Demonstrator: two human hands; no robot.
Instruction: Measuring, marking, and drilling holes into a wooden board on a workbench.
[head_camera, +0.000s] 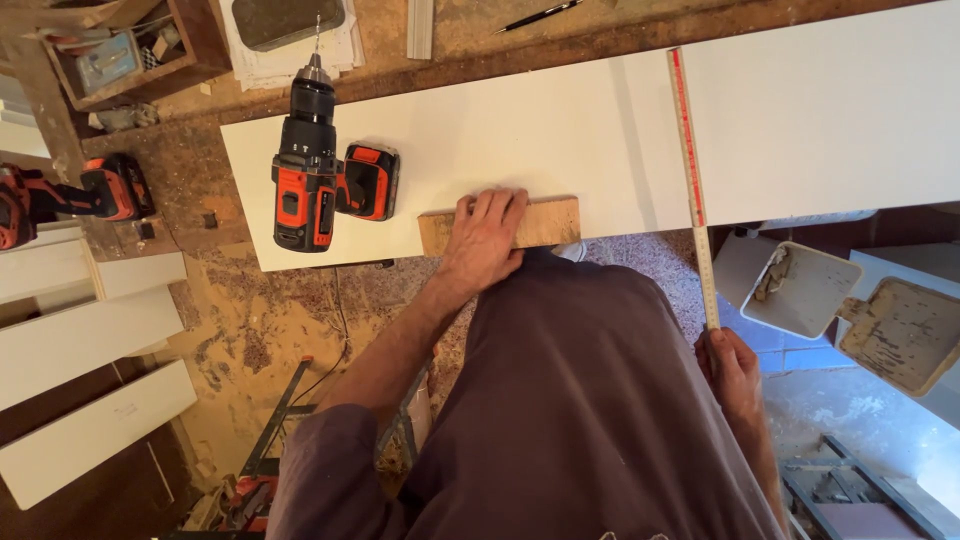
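**Hand on the block, rule across the board**

From overhead, the left hand (485, 238) lies flat with fingers spread on a wooden block (500, 224) at the near edge of the white board (560, 130). The right hand (733, 368) pinches the near end of a folding rule (692, 170) lying across the board. A drill (310, 160) rests left of the block.

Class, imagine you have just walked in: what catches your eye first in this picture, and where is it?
The orange and black cordless drill lying on the white board, towards its left end. Beside it the left hand presses a wooden block at the board's near edge, while the right hand holds a long folding ruler laid across the board.
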